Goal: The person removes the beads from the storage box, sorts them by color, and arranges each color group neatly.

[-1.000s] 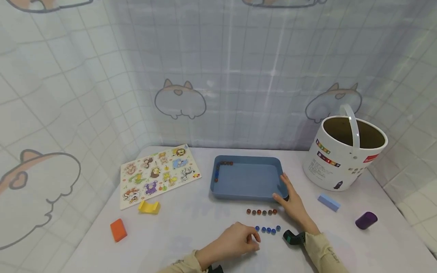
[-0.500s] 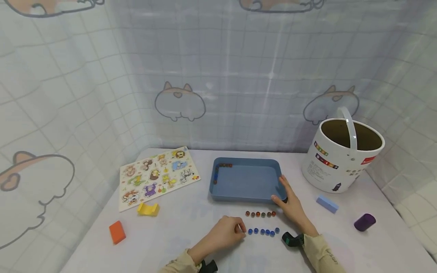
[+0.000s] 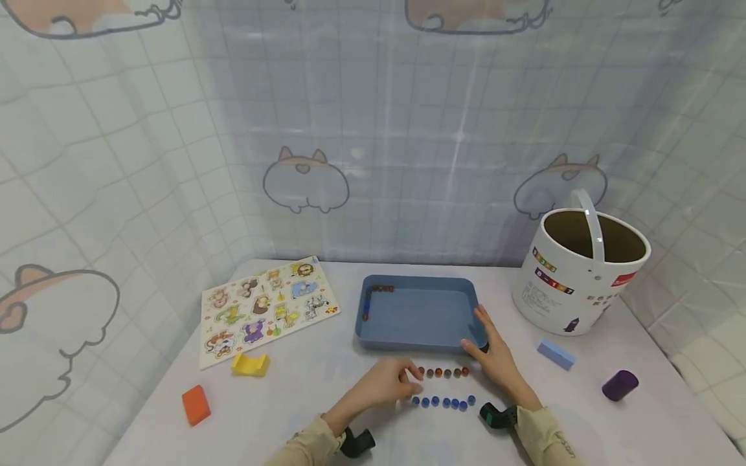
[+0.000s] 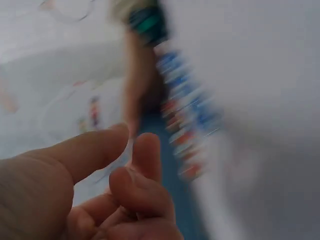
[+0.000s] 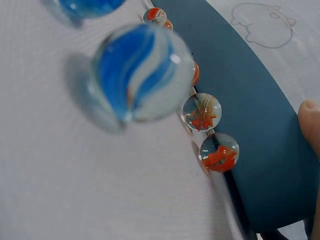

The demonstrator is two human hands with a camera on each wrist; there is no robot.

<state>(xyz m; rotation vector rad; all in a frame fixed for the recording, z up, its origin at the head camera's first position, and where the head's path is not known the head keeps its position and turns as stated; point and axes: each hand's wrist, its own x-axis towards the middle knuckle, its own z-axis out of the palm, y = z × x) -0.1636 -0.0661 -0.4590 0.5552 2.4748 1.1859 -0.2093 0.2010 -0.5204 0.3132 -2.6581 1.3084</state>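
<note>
A blue tray (image 3: pixel 419 317) sits mid-table with several marbles (image 3: pixel 373 292) in its far left corner. In front of it lie a row of red marbles (image 3: pixel 444 373) and, nearer me, a row of blue marbles (image 3: pixel 443 402). My left hand (image 3: pixel 408 382) hovers at the left end of the red row, fingers loosely curled, with nothing visible between them (image 4: pixel 132 142). My right hand (image 3: pixel 476 331) rests with straight fingers against the tray's near right corner. The right wrist view shows a blue-white marble (image 5: pixel 140 70) and red marbles (image 5: pixel 202 111) beside the tray wall (image 5: pixel 245 100).
A white bucket (image 3: pixel 574 285) stands at the back right. A pale blue block (image 3: pixel 555 353) and a purple cylinder (image 3: pixel 620 384) lie right of the tray. An animal puzzle board (image 3: pixel 265 307), a yellow piece (image 3: pixel 249 364) and an orange block (image 3: pixel 195 404) lie to the left.
My left hand has moved from the blue row's left end up to the red row's left end. The blue row has grown leftward. My right hand stays on the tray.
</note>
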